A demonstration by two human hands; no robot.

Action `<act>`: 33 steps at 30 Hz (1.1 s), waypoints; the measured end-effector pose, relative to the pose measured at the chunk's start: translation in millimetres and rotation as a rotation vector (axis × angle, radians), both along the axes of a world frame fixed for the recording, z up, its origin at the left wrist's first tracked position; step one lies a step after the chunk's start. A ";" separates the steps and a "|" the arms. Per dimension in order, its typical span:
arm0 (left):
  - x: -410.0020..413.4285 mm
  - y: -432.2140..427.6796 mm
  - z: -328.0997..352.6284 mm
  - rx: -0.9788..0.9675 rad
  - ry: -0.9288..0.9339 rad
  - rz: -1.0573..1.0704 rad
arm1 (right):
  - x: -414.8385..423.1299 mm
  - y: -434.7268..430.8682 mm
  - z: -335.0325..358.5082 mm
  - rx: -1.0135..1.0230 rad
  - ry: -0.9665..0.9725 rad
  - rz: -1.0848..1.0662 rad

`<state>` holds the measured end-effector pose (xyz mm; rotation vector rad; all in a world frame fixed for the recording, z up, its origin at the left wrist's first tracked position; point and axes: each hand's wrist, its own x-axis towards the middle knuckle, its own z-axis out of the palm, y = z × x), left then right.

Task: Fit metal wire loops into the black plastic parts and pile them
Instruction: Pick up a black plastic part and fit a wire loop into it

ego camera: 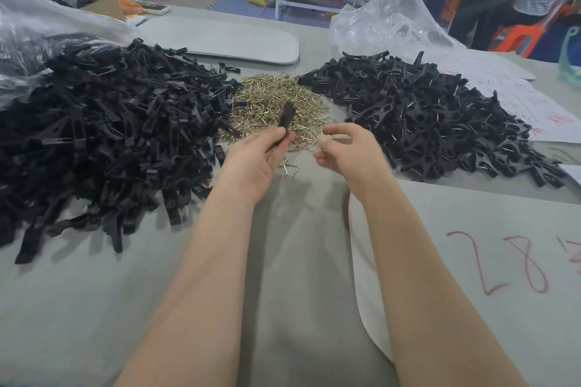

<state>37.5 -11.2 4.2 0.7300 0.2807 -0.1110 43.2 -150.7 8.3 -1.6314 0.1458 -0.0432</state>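
Black plastic parts (103,122) heaped at counter (298,261) left. Left hand (251,163) grips one black part (286,116), blurred. Brass wire loops (276,97) heaped centre, behind both hands. Right hand (345,148) pinches a faint single loop (327,135). Wired parts pile (424,110) at right.

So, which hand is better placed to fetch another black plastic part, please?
Left, likely: left hand, gripping a black plastic part, is beside the unfitted black pile; right hand pinches wire.
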 end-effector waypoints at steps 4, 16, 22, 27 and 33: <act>-5.6 -16.5 0.0 0.250 -0.085 -0.096 | -9.0 -15.7 -3.8 0.073 -0.057 -0.037; -4.3 -27.3 -19.8 1.483 -0.454 0.038 | -9.1 -22.6 -8.9 0.151 -0.172 -0.274; -3.4 -27.3 -22.9 1.623 -0.524 0.052 | -11.8 -23.0 -0.9 0.544 -0.023 -0.142; -4.1 -26.3 -23.6 1.649 -0.558 0.078 | -13.5 -24.2 -1.6 0.472 0.032 -0.120; -3.7 -25.2 -23.5 1.659 -0.529 0.065 | -16.8 -18.2 -1.8 0.070 -0.102 -0.142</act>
